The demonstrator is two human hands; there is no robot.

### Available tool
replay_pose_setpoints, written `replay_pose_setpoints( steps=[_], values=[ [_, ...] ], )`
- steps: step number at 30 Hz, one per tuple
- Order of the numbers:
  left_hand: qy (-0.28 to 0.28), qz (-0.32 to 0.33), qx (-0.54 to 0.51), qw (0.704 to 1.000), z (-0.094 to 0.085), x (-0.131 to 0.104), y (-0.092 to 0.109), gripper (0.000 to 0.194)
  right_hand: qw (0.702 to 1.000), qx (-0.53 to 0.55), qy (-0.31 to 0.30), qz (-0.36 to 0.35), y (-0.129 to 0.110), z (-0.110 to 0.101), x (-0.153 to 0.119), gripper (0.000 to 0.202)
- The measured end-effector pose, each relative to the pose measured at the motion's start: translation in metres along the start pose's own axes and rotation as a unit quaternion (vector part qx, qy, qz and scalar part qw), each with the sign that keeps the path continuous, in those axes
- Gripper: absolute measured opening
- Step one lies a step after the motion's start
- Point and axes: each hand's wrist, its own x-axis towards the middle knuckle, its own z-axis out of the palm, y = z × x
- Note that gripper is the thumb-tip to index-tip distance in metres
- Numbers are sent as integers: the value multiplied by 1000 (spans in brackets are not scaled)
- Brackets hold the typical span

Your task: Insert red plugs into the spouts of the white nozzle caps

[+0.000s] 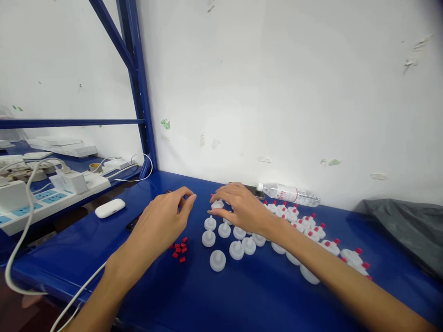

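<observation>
My left hand point(165, 216) is closed in a pinch, thumb against forefinger; anything between the fingertips is too small to make out. Below it lie several small red caps point(177, 249) in a loose pile. Between thumb and fingers, my right hand point(240, 207) has a white nozzle lid point(217, 204) with a bit of red at its tip. Several white nozzle lids without red tips point(218, 260) stand under and in front of this hand. Further right, partly behind my right forearm, are several white lids with red caps on their nozzles point(331, 246).
A clear plastic bottle point(292, 193) lies along the wall beside a dark phone point(254, 191). At right is a grey plastic bag point(404, 226). A white earbud case point(110, 208) sits left, near a power strip point(55, 198) with cables. A blue rack post point(140, 83) rises behind.
</observation>
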Motion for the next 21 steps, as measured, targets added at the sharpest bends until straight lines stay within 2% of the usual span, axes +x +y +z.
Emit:
replay_pose_setpoints(
  steps=[2,7,13,17,19,21],
  values=[
    [7,29,-21,999,1,-1,3,34,1000,7,21,-16,-9,-4,1,15],
    [-2,115,6,993,1,-5,7,27,999,26,-12,42,-32,-15,4,16],
    [-15,173,77,982,3,-6,6,30,998,59,13,18,-35,-18,4,16],
    [7,147,37,988,8,-6,8,38,998,58,31,10,-36,-20,4,19],
    [11,115,-42,992,8,-6,9,41,998,22,38,-37,-37,-23,5,12],
    [10,68,-169,983,2,-6,7,43,996,-38,32,-74,-33,-28,4,10]
  ],
)
